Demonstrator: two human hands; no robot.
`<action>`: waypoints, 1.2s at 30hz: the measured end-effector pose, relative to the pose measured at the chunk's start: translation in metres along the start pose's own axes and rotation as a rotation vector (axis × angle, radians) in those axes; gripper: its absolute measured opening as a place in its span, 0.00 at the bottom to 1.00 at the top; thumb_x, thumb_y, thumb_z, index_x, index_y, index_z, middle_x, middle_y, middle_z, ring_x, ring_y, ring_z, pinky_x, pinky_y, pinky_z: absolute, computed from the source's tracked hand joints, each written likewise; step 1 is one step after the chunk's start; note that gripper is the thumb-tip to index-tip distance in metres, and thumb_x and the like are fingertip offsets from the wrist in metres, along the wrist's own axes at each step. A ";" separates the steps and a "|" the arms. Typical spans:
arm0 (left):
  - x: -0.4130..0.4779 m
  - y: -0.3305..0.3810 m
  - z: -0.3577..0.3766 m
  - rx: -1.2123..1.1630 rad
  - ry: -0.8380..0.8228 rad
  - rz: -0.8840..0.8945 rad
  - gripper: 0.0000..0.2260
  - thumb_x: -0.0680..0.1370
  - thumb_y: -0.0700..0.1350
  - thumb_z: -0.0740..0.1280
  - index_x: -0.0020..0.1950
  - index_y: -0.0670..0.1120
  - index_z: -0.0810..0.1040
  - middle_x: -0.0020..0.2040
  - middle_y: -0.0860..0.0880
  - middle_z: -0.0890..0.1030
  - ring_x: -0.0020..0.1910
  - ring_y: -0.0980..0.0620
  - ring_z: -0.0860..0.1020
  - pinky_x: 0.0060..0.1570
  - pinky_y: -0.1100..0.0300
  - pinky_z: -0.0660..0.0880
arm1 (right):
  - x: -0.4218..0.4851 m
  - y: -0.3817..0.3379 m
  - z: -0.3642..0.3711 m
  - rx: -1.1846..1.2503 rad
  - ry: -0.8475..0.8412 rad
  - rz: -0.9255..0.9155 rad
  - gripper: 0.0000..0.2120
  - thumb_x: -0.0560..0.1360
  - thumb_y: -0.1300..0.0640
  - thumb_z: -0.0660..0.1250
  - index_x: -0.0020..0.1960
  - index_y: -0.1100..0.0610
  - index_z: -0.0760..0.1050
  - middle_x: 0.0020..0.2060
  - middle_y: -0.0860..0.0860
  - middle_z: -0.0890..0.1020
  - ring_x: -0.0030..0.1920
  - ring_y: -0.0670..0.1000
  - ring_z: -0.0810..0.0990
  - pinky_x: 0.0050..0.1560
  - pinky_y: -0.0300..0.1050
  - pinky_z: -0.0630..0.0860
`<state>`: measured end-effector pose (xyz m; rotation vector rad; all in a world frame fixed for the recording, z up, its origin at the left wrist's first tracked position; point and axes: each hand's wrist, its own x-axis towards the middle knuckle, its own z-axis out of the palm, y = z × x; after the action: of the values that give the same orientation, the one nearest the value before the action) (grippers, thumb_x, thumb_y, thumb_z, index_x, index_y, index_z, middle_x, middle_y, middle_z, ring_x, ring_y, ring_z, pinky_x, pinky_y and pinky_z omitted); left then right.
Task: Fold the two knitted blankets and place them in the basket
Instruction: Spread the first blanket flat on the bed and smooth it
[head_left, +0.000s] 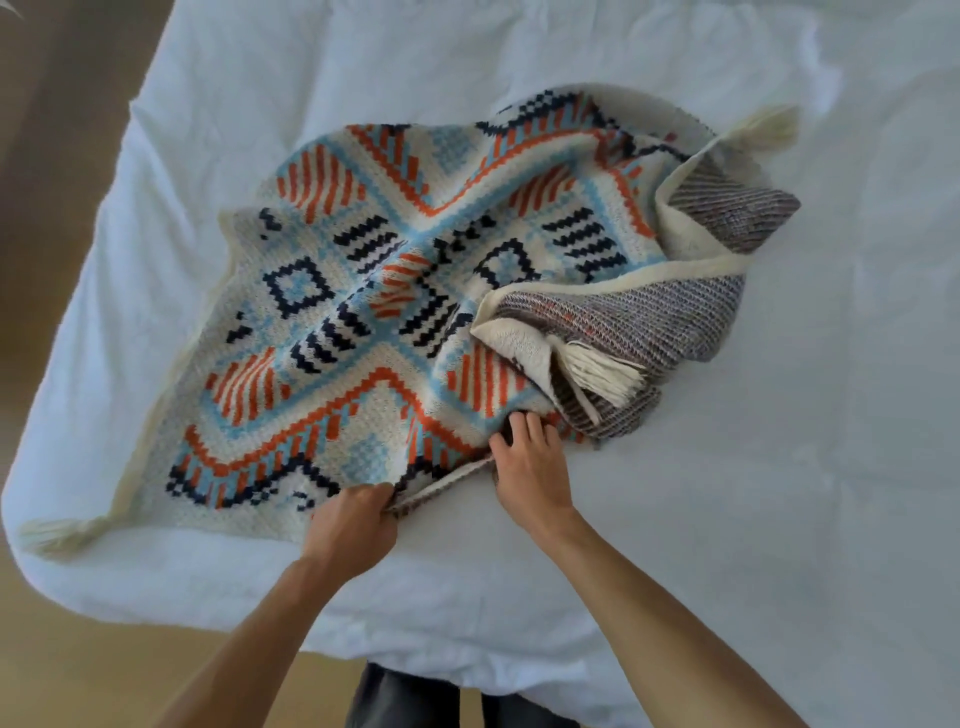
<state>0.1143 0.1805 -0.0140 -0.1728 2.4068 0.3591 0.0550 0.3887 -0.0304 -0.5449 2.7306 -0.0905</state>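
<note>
One knitted blanket (363, 291), cream with orange, light blue and navy geometric patterns and corner tassels, lies spread on the white bed. Its right part is bunched and turned over, showing the greyish striped reverse side (649, 317) and a cream tassel (602, 371). My left hand (358, 525) grips the blanket's near edge, fingers curled round the fabric. My right hand (530, 462) is just to the right of it, fingers curled into the fabric where the patterned side meets the folded-over part. A second blanket and a basket are not in view.
The white bed sheet (779, 493) covers most of the view, with bare sheet to the right and far side. Wooden floor (62, 649) shows at the left and below the bed's near edge. My dark trousers (410, 696) touch the bed's near edge.
</note>
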 end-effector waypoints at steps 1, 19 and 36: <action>-0.003 -0.003 0.001 0.031 -0.003 -0.007 0.11 0.72 0.39 0.60 0.33 0.49 0.61 0.31 0.52 0.68 0.31 0.48 0.70 0.26 0.60 0.60 | -0.005 -0.004 0.001 0.030 0.001 -0.002 0.05 0.66 0.59 0.69 0.42 0.59 0.76 0.43 0.57 0.78 0.46 0.58 0.77 0.47 0.51 0.74; 0.016 0.007 0.021 0.173 -0.192 0.115 0.11 0.76 0.39 0.56 0.57 0.44 0.71 0.58 0.46 0.74 0.56 0.47 0.74 0.47 0.56 0.74 | -0.056 0.069 -0.003 -0.176 -0.337 0.028 0.33 0.61 0.54 0.75 0.64 0.55 0.67 0.62 0.59 0.68 0.65 0.61 0.66 0.64 0.60 0.62; 0.019 0.028 0.015 0.095 -0.337 0.267 0.05 0.74 0.41 0.59 0.48 0.48 0.65 0.46 0.49 0.70 0.42 0.49 0.70 0.38 0.57 0.67 | -0.120 0.063 0.001 -0.039 -0.182 0.185 0.21 0.60 0.62 0.73 0.53 0.58 0.76 0.47 0.55 0.78 0.49 0.58 0.76 0.49 0.53 0.73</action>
<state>0.1032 0.2110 -0.0321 0.2369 2.1075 0.3618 0.1362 0.4922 -0.0004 -0.2924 2.5945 0.0568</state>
